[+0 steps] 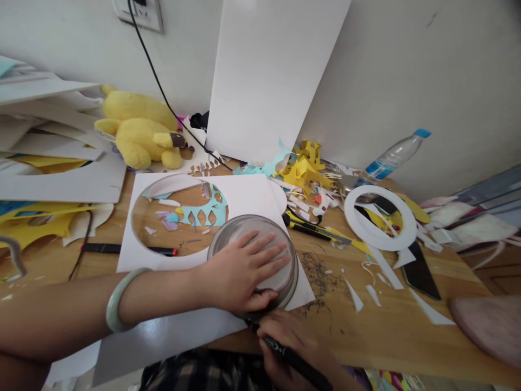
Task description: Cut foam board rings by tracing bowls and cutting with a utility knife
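Note:
My left hand (249, 269) lies flat with fingers spread on a round metal lid or dish (281, 283), pressing against it. A pale green bangle (116, 304) circles that wrist. Beneath the metal disc is a white sheet of card or board (248, 195), with a large round hole cut to the left of the disc. Closed around a black marker pen (301, 365), my right hand (287, 339) is at the disc's near edge. The pen's tip points up-left at the rim; its contact with the sheet is hard to make out.
A yellow utility knife (313, 228), a white ring (352, 217), a dark phone (419, 271) and a tilted water bottle (393, 157) lie to the right among paper scraps. A yellow plush toy (142, 136) and stacked white boards (61, 179) occupy the left. A black cable (152, 68) hangs behind.

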Action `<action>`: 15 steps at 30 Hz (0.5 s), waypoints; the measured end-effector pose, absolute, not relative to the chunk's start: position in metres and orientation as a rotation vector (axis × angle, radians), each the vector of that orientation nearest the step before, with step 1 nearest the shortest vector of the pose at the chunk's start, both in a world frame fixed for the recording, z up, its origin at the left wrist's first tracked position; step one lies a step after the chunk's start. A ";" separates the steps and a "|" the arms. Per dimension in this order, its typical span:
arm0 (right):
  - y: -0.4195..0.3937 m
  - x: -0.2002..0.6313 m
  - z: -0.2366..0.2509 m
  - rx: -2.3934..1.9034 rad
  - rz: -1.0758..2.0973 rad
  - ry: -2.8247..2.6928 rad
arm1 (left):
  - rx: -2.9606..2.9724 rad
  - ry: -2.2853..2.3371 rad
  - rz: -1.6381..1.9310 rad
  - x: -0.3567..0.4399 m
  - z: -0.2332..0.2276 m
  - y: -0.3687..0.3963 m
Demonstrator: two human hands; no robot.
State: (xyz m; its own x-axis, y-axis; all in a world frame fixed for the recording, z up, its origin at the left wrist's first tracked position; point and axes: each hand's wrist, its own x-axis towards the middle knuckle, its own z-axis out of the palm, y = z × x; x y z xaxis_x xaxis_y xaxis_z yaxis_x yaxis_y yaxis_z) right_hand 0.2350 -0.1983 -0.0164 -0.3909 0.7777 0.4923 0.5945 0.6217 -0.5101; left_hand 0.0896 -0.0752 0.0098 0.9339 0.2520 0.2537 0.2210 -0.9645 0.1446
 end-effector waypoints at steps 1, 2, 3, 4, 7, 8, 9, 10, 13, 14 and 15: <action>-0.199 0.238 -0.015 -1.085 0.334 -2.114 | 2.978 0.361 0.414 0.090 0.010 -0.075; -0.200 0.241 -0.014 -1.094 0.338 -2.104 | 2.979 0.358 0.412 0.090 0.010 -0.075; -0.201 0.244 -0.013 -1.105 0.344 -2.098 | 2.979 0.357 0.408 0.090 0.010 -0.075; -0.202 0.245 -0.012 -1.120 0.352 -2.095 | 2.979 0.356 0.405 0.090 0.010 -0.074; -0.201 0.245 -0.011 -1.138 0.367 -2.097 | 2.979 0.357 0.392 0.090 0.011 -0.074; -0.200 0.243 -0.011 -1.132 0.367 -2.101 | 2.979 0.358 0.390 0.090 0.011 -0.074; -0.199 0.240 -0.010 -1.122 0.369 -2.107 | 2.979 0.358 0.389 0.090 0.011 -0.074; -0.197 0.237 -0.010 -1.111 0.369 -2.112 | 2.980 0.360 0.389 0.090 0.011 -0.074; -0.193 0.227 -0.010 -1.094 0.353 -2.142 | 2.985 0.367 0.392 0.090 0.011 -0.074; -0.191 0.225 -0.010 -1.098 0.344 -2.161 | 2.988 0.365 0.392 0.090 0.011 -0.074; -0.190 0.222 -0.012 -1.099 0.327 -2.181 | 2.991 0.364 0.390 0.090 0.011 -0.074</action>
